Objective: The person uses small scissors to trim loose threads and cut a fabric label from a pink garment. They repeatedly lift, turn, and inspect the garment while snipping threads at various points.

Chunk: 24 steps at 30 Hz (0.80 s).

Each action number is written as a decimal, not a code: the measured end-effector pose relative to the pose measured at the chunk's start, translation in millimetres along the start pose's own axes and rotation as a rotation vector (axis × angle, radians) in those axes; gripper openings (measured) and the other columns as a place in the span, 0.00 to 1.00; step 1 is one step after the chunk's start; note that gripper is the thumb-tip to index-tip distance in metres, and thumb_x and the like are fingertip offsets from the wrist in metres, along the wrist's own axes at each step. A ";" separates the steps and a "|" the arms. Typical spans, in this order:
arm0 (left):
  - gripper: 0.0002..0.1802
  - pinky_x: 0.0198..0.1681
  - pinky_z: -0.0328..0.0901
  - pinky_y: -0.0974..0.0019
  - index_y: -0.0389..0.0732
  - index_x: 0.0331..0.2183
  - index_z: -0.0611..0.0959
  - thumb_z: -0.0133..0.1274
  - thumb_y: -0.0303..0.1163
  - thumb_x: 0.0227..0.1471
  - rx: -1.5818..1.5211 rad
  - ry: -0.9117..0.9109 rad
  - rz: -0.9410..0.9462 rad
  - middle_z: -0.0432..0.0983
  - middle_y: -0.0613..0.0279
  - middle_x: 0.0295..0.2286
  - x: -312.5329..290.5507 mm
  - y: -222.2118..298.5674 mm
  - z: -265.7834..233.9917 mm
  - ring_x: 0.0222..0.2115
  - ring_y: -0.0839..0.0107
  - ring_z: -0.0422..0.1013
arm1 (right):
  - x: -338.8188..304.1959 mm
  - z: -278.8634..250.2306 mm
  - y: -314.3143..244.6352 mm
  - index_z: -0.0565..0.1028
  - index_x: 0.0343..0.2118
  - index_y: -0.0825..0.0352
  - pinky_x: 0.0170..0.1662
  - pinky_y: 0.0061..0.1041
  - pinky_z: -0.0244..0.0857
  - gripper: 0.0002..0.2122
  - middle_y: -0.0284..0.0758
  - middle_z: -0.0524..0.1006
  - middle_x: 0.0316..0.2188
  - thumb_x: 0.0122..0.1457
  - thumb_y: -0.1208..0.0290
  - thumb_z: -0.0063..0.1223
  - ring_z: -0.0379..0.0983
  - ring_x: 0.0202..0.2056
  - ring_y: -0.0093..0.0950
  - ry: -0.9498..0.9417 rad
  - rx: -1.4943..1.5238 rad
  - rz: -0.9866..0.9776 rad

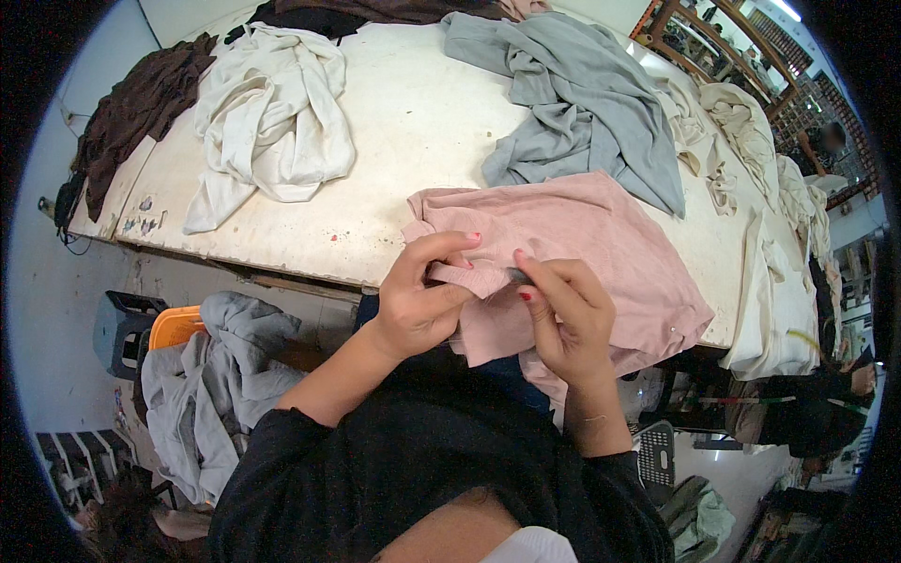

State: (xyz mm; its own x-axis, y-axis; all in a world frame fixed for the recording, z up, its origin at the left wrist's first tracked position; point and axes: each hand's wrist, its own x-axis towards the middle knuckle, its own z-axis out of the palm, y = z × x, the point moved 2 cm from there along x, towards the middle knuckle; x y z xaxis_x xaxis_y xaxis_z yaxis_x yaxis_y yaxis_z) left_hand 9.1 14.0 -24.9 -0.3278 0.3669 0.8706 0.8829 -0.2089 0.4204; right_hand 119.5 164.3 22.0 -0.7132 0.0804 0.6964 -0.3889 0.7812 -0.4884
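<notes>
A pink cloth garment (601, 244) lies over the front edge of the table, and part of it hangs down toward me. My left hand (420, 296) grips a narrow folded band (477, 279) of this garment between thumb and fingers. Close beside it, my right hand (570, 314) pinches a small dark metal tool (517, 276). The tool's tip meets the band, while the fingers hide most of the rest, so its exact kind does not show.
Grey cloth (587, 122) lies behind the pink garment on the white table (404, 122). White cloth (272, 113) and brown cloth (150, 98) are at the left. Cream garments (774, 300) drape over the right side. Below left, grey cloth (211, 385) spills beside an orange basket (174, 326).
</notes>
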 end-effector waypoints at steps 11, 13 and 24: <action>0.03 0.29 0.60 0.76 0.32 0.28 0.81 0.55 0.19 0.47 -0.680 -0.062 -0.668 0.68 0.65 0.31 16.8 -15.0 -10.6 0.28 0.79 0.64 | -24.7 35.4 17.8 0.75 0.36 0.65 0.26 0.23 0.65 0.13 0.32 0.73 0.28 0.49 0.68 0.61 0.70 0.25 0.30 0.029 -0.147 -0.104; 0.06 0.25 0.57 0.76 0.33 0.23 0.79 0.54 0.22 0.51 -0.811 0.015 -0.731 0.67 0.67 0.27 20.7 -20.4 -20.9 0.25 0.80 0.62 | -22.2 20.2 31.6 0.74 0.33 0.68 0.26 0.20 0.61 0.06 0.30 0.72 0.24 0.51 0.76 0.55 0.67 0.23 0.24 0.091 0.044 0.116; 0.16 0.21 0.49 0.77 0.43 0.16 0.69 0.47 0.29 0.56 -0.010 0.591 -0.518 0.60 0.72 0.17 37.8 -60.0 -134.9 0.19 0.84 0.54 | -19.5 -6.8 49.0 0.71 0.36 0.69 0.26 0.14 0.54 0.05 0.26 0.68 0.22 0.58 0.75 0.52 0.59 0.23 0.14 0.163 0.392 0.438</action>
State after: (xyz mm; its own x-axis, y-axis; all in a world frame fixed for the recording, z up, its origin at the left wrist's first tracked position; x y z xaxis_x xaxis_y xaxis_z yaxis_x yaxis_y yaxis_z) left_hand -101.7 -82.0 17.3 -0.8237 -0.1228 0.5536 0.5668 -0.1524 0.8096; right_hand 118.3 205.2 -12.0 -0.7690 0.4603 0.4436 -0.2874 0.3708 -0.8831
